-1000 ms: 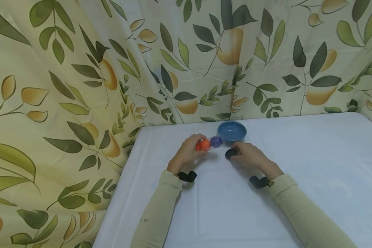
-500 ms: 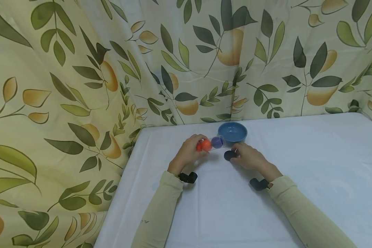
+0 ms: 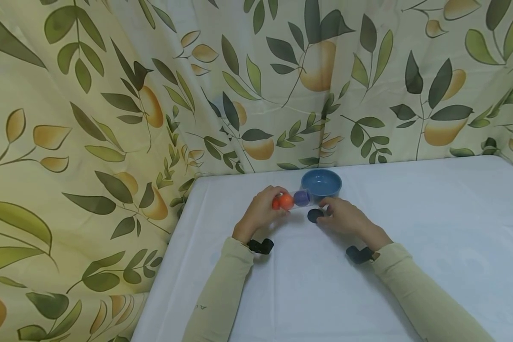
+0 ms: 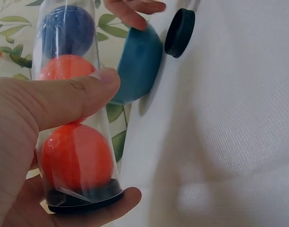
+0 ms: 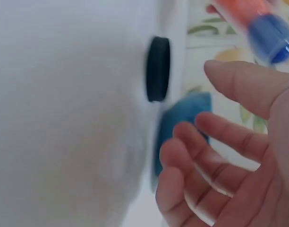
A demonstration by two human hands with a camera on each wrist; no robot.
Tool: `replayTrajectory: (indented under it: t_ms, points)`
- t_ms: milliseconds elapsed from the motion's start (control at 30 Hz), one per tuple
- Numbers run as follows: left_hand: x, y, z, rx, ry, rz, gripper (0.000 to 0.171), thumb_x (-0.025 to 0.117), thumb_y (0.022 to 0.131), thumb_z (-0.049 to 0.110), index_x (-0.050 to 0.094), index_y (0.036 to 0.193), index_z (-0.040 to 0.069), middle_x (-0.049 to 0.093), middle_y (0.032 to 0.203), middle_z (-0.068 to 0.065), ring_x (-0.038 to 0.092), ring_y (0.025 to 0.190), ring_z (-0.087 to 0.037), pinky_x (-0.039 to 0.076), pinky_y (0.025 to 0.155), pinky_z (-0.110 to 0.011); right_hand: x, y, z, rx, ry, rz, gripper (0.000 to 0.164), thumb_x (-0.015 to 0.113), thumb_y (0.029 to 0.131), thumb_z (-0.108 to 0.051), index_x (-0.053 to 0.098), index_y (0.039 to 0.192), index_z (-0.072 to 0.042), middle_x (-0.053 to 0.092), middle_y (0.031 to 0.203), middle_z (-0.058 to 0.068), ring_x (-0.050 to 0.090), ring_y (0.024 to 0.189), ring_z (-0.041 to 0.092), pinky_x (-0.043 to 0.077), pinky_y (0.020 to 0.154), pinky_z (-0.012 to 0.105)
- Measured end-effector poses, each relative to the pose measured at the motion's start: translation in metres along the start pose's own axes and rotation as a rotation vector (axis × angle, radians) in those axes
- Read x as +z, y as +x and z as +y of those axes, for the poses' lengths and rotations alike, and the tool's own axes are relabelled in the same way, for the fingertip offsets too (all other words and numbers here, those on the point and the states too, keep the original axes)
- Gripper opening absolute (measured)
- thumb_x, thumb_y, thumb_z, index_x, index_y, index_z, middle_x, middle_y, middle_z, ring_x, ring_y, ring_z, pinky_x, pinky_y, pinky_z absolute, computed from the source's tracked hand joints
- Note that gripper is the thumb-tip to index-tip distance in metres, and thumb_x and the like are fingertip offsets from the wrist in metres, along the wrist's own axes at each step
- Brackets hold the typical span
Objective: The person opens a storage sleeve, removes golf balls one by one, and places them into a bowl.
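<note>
My left hand grips a clear tube of balls, its thumb across the front. Inside the tube are two orange balls and a blue-purple ball. A black cap closes the end near my fingers; the far end points toward the right hand. My right hand is beside a loose black lid, fingers loosely bent and thumb apart. In the right wrist view the lid lies on the white cloth, a gap between it and the fingertips.
A blue bowl stands just behind the tube and the right hand, near the table's back edge. White cloth covers the table. A curtain printed with leaves and fruit hangs behind and to the left.
The right fingers have let go of the black lid, which now lies on the cloth. My left hand with the tube has hardly moved.
</note>
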State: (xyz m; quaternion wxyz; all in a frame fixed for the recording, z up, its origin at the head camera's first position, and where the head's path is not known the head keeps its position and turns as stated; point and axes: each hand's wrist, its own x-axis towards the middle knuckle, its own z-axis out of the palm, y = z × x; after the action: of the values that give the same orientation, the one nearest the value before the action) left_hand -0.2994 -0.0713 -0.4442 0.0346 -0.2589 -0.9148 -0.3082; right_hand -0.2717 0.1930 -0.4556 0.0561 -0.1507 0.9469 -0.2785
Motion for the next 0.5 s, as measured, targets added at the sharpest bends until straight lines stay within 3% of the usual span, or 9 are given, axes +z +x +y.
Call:
replayTrajectory:
  t_ms: [200,367,500]
  points:
    - [-0.001,0.0,0.003,0.006,0.025,0.008,0.049,0.088,0.081,0.02,0.066,0.124,0.019,0.065,0.108,-0.003,0.059,0.097,-0.019,0.047,0.088,-0.035,-0.019,-0.005,0.002,-0.042,0.106,0.046,0.036,0.068,0.097,-0.023,0.063,0.126,-0.001,0.067,0.104,0.013,0.062,0.091,0.024,0.05,0.074,0.033]
    - [-0.002,0.0,0.006,-0.009,0.043,-0.016,0.05,0.087,0.082,0.023,0.064,0.127,0.02,0.062,0.112,-0.002,0.058,0.101,-0.017,0.051,0.09,-0.033,-0.024,-0.007,-0.007,-0.125,0.197,0.082,0.036,0.066,0.099,-0.023,0.063,0.129,-0.002,0.071,0.103,0.011,0.063,0.097,0.024,0.051,0.077,0.033]
    - [-0.001,0.0,0.006,-0.005,0.052,-0.021,0.052,0.087,0.083,0.025,0.064,0.128,0.019,0.062,0.113,-0.002,0.058,0.103,-0.016,0.051,0.092,-0.032,-0.025,-0.007,-0.012,-0.143,0.271,0.071,0.042,0.064,0.102,-0.026,0.058,0.136,-0.003,0.073,0.107,0.012,0.066,0.101,0.026,0.053,0.079,0.033]
